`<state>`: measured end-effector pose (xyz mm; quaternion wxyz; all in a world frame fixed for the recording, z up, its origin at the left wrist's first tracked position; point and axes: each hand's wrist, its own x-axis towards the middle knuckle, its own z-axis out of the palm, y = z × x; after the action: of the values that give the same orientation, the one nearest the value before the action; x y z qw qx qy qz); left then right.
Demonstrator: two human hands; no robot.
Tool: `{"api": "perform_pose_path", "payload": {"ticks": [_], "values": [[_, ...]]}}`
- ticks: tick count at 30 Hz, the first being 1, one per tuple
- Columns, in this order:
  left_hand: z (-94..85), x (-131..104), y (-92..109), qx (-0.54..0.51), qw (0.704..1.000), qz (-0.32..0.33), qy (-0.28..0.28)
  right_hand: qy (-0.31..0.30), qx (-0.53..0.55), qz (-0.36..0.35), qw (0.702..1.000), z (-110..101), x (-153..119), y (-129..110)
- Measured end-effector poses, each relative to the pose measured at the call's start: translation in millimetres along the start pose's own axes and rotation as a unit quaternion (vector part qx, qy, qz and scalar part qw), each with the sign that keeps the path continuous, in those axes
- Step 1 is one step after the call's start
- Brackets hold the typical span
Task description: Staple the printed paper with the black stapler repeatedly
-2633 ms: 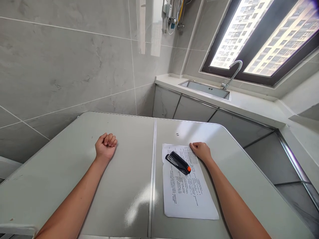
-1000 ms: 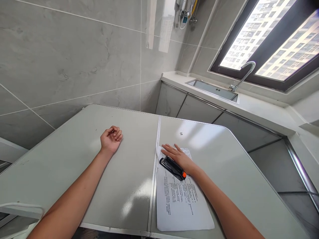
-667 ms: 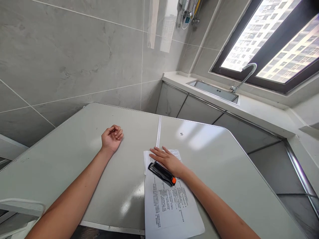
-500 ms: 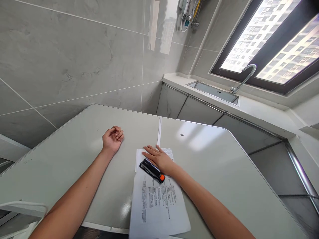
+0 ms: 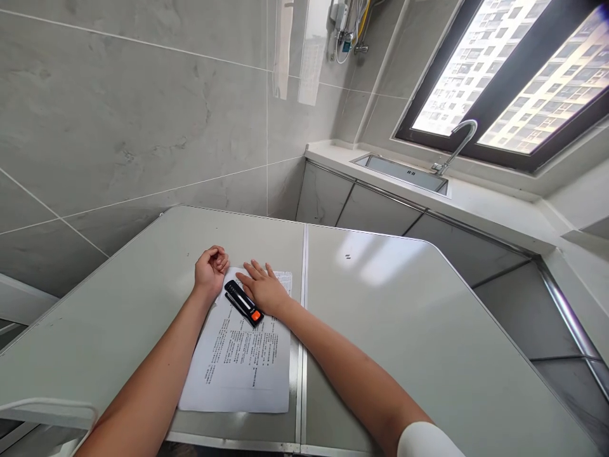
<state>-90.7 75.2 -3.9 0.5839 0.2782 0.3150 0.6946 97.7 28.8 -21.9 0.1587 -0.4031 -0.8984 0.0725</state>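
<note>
A printed sheet of paper (image 5: pixel 240 362) lies on the grey folding table (image 5: pixel 404 304), left of the table's centre seam. A black stapler (image 5: pixel 243 303) with an orange end rests on the sheet's upper part. My right hand (image 5: pixel 263 287) lies flat with fingers spread on the top of the paper, right beside the stapler. My left hand (image 5: pixel 210 270) rests on the table as a loose fist, at the paper's upper left corner and just left of the stapler.
A tiled wall stands behind the table. At the back right is a counter with a steel sink (image 5: pixel 399 171) and a faucet (image 5: pixel 454 145) under a window. A white object's edge (image 5: pixel 47 409) shows at the lower left.
My right hand has slid the paper with the stapler on it leftward across the centre seam, up to my left hand. The left hand has stayed in place.
</note>
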Motion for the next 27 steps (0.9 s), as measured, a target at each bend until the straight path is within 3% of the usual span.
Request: {"api": "perform_pose_path", "payload": {"ticks": [3,5,7,10,12,14,16,19,27], "values": [[2.7,-1,-5,0.052,0.999,-0.003,0.008,0.025,0.013,0.031,0.999,-12,-6,16],[5.9,-5,-10,0.16,0.987,0.02,0.01,0.047,0.012,0.078,0.996,-26,-24,46],[9.1,-9,-15,0.322,0.945,0.062,0.001,0.07,-0.006,0.136,0.988,-41,-55,89],[11.7,-11,-21,0.51,0.854,0.087,-0.047,0.141,-0.071,0.201,0.967,-62,-114,162],[11.4,-11,-23,0.553,0.828,0.078,-0.055,0.178,-0.09,0.221,0.955,-71,-147,204],[10.2,-10,-23,0.56,0.824,0.073,-0.046,0.165,-0.075,0.218,0.959,-77,-167,232],[8.8,-9,-23,0.559,0.825,0.071,-0.038,0.129,-0.056,0.194,0.971,-79,-171,245],[8.2,-9,-23,0.562,0.823,0.071,-0.044,0.104,-0.037,0.167,0.98,-80,-159,246],[10.8,-11,-25,0.563,0.822,0.069,-0.053,0.168,-0.008,0.191,0.967,-76,-117,226]]}}
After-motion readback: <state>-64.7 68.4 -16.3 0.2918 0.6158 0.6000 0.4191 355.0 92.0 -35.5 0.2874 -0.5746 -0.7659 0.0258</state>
